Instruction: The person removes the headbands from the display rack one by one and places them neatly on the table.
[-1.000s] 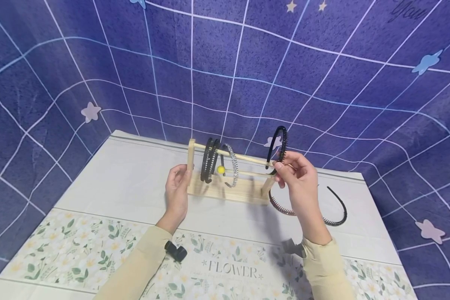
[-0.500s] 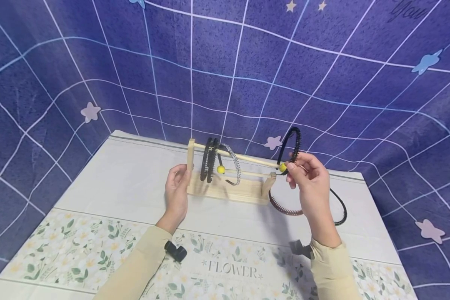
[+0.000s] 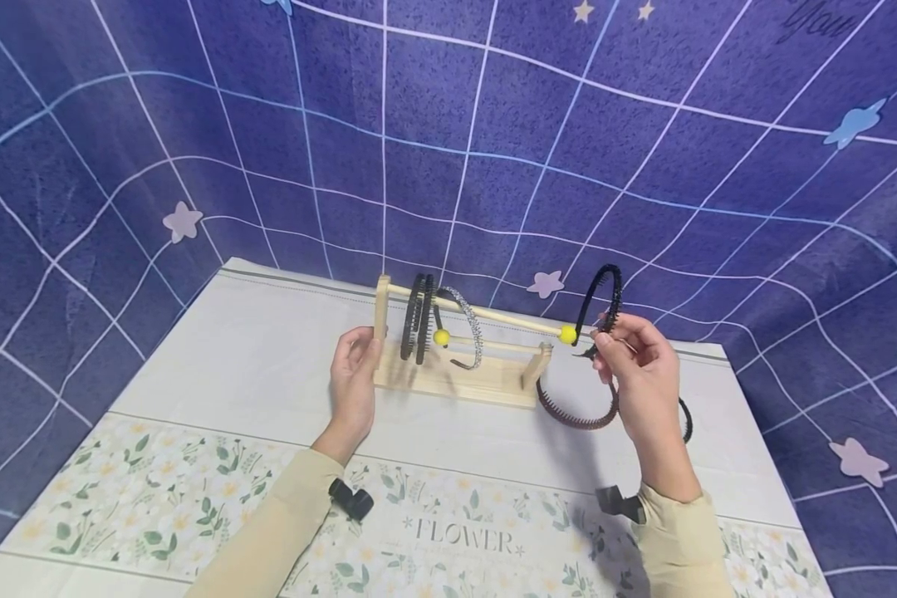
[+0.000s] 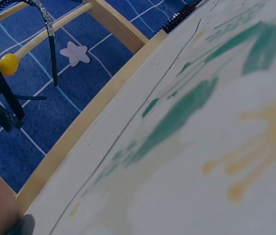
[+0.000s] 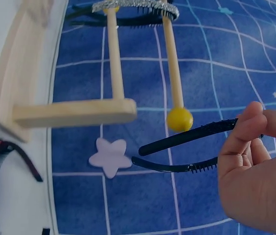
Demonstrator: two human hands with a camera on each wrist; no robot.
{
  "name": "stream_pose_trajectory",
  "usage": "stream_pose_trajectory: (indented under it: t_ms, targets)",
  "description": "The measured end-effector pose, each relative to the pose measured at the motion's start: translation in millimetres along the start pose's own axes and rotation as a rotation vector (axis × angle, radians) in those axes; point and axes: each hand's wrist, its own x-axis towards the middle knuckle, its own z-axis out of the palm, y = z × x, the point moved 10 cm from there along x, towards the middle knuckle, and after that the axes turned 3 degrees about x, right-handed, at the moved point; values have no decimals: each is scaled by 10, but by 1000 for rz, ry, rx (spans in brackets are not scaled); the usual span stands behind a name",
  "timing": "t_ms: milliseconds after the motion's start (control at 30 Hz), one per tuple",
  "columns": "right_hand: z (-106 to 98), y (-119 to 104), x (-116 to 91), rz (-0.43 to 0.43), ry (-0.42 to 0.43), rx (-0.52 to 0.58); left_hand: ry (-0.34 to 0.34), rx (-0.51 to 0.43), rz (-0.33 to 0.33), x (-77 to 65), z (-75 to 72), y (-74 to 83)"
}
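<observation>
My left hand [image 3: 354,390] grips the left post of a wooden headband rack [image 3: 456,384], with the thumb in front of the post. At the rack's right side, my right hand [image 3: 646,374] pinches a black toothed headband [image 3: 617,291] near its lower part. In the right wrist view this headband's free ends [image 5: 150,148] lie just past the yellow ball [image 5: 179,119] that caps the upper rod. Several dark headbands [image 3: 411,324] hang at the rod's left part, beside a glittery silver headband [image 3: 475,324]. The lower rod ends in another yellow ball [image 3: 441,337].
A brown toothed headband [image 3: 577,423] lies on the table right of the rack. Another black headband [image 3: 688,419] lies mostly hidden behind my right forearm. A floral cloth [image 3: 194,482] covers the table, and a blue curtain [image 3: 448,124] with stars rises behind it.
My right hand has drawn the black headband rightward along the upper rod and past its yellow ball. The silver headband has swung slightly. My left hand stays on the post.
</observation>
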Motion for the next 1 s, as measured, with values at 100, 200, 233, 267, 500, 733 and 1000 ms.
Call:
stream_pose_trajectory:
  t_ms: [100,200,233,267,500,733,1000]
  targets:
    - [-103,40,-4,20,14,-34,3,-7,0,3,1,-5]
    - [-226,87,-14,51,38,-70,9,-18,0,6,1,-7]
    - [-267,98,-19,59,44,-84,9,-22,1,6,3,-5]
    - [-307,111,-23,68,48,-102,9,-25,1,7,3,-4]
    - [-581,172,-51,102,63,-181,6,-22,3,7,8,9]
    - [-843,187,-96,123,81,-227,7,-9,-2,8,6,8]
    - [-1203,131,-136,155,100,-211,16,-22,2,1,-8,11]
